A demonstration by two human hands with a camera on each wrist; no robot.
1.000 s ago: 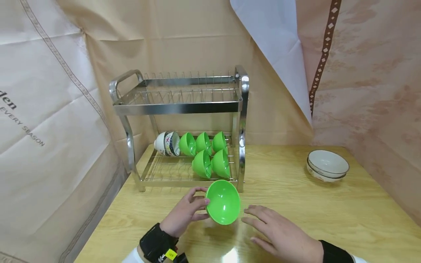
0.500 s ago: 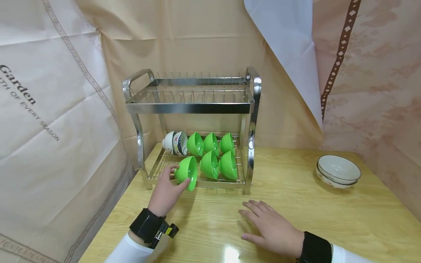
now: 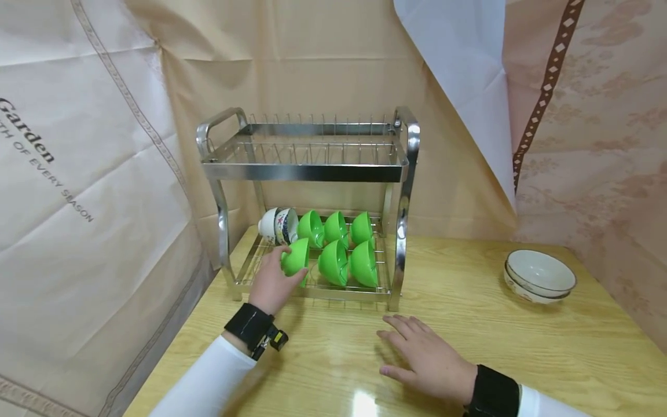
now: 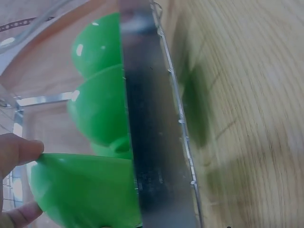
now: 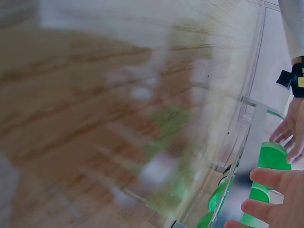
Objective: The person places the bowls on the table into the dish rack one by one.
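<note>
My left hand [image 3: 273,281] grips a green bowl [image 3: 296,258] by its edge, tilted on its side over the front of the rack's lower shelf. In the left wrist view the thumb and a finger pinch the green bowl [image 4: 88,190] behind the metal front rail [image 4: 154,114]. Just right of it, two more green bowls [image 3: 332,263] lean in the front row. My right hand [image 3: 427,359] hovers low over or rests on the table, fingers spread, holding nothing; which of the two I cannot tell.
The two-tier steel dish rack [image 3: 307,172] stands at the table's back. Behind the front row are several green bowls [image 3: 336,227] and patterned white bowls [image 3: 284,226]. White bowls [image 3: 540,272] are stacked at the right on the wooden table [image 3: 458,272]. Cloth hangs behind.
My left hand has carried the green bowl from over the table's front to the left, then into the rack's lower shelf, turning it sideways. My right hand has lowered slightly.
</note>
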